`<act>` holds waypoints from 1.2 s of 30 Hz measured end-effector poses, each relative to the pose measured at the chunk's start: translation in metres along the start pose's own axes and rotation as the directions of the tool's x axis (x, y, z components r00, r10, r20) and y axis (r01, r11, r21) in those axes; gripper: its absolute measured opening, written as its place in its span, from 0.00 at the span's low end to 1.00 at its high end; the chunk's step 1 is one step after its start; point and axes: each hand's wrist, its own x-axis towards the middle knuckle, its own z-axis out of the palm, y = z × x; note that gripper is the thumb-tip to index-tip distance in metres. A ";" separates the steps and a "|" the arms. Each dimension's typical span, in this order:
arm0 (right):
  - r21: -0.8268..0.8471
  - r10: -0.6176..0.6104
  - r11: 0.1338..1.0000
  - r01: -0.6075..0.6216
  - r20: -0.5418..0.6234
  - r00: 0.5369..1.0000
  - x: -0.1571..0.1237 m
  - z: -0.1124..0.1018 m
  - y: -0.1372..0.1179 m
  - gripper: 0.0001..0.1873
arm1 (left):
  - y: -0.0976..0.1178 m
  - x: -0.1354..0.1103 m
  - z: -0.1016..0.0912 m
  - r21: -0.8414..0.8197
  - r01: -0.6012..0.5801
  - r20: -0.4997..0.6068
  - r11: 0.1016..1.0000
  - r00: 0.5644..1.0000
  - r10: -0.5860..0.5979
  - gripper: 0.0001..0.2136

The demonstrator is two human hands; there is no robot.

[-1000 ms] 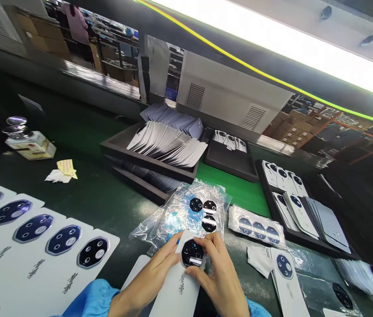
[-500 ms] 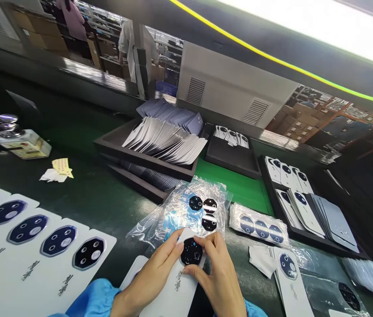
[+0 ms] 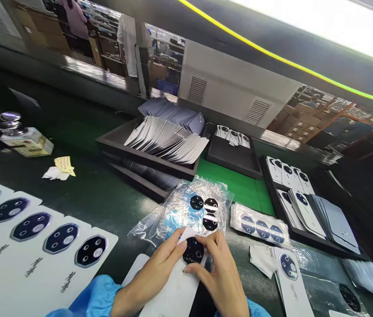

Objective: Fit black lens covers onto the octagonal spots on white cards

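A white phone back cover (image 3: 173,291) lies tilted between my hands. My left hand (image 3: 155,274) holds it along its left edge, thumb on its face near the top. With thumb and forefinger, my right hand (image 3: 221,270) grips the edges of the round black camera lens plate (image 3: 193,251) at the cover's upper end. Whether the plate lies fully flat is hard to see. Another white cover (image 3: 139,263) is partly hidden under my left forearm. Just beyond my hands, a clear plastic bag (image 3: 179,215) bears several loose black lens plates (image 3: 210,221).
White covers with lens plates (image 3: 90,251) lie in a row at left. Dark trays hold stacked covers (image 3: 169,140) at the back and more covers (image 3: 301,198) at right. A wrapped pack of lens plates (image 3: 261,226) and a finished-looking cover (image 3: 290,273) lie right of my hands.
The view has shifted slightly. Both hands keep nearly the same hold, with my right thumb and forefinger still at the lens plate's edges.
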 end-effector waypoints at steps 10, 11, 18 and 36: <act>0.023 -0.134 0.990 0.138 -0.109 0.985 -0.002 0.003 0.005 0.30 | 0.004 -0.003 -0.002 0.027 -0.058 0.067 0.998 0.996 0.056 0.27; 0.026 -0.143 0.989 0.147 -0.115 0.983 -0.002 0.003 0.005 0.30 | 0.004 -0.002 -0.002 0.027 -0.060 0.066 0.998 0.996 0.058 0.27; 0.097 -0.121 0.986 0.136 -0.152 0.981 -0.001 -0.006 0.000 0.19 | 0.001 -0.004 -0.005 0.022 -0.088 0.089 0.996 0.992 0.086 0.25; 0.814 0.472 0.452 -0.363 0.127 0.872 -0.008 0.012 -0.014 0.23 | 0.009 -0.003 -0.003 0.001 -0.011 0.044 1.000 0.999 0.011 0.27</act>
